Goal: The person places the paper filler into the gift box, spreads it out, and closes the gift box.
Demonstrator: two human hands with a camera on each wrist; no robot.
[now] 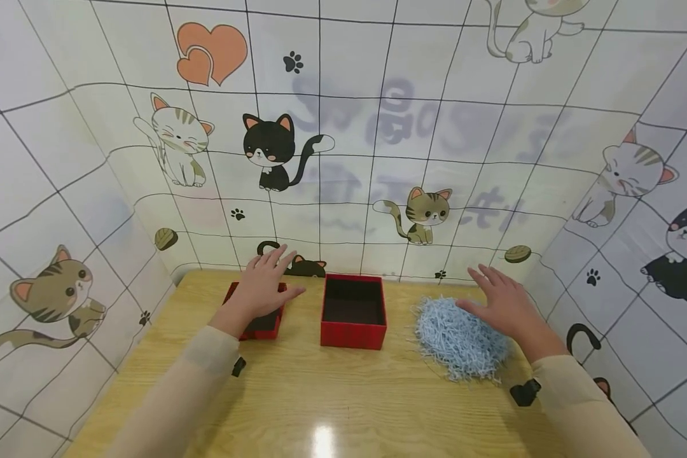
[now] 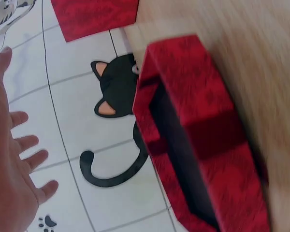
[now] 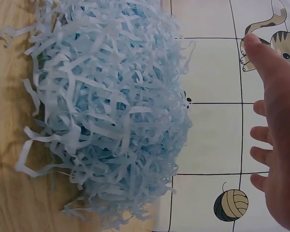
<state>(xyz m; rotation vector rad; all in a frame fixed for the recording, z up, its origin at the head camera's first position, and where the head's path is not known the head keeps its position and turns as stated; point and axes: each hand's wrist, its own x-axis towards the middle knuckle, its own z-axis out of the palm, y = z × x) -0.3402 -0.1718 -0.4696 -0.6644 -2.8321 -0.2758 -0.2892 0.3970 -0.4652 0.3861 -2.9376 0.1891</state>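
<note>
My left hand (image 1: 260, 289), fingers spread, hovers above a smaller red piece with a dark inside (image 1: 271, 326), partly hidden by the hand; the left wrist view shows this red piece (image 2: 208, 111) beside the hand (image 2: 9, 159), not touched. In the middle of the table stands an uncovered red box (image 1: 353, 335) with a dark, bare inside. My right hand (image 1: 509, 308) is spread over the right side of a heap of light blue shredded paper (image 1: 458, 337). In the right wrist view the hand (image 3: 282, 145) is apart from the shreds (image 3: 121, 106). Both hands hold nothing.
The wooden table (image 1: 332, 394) reaches back to a wall covering (image 1: 343, 127) with a grid and cartoon cats, which also runs along both sides. Dark wrist-camera parts (image 1: 525, 392) show near the right sleeve (image 1: 584, 401) and beside the left sleeve (image 1: 177, 394).
</note>
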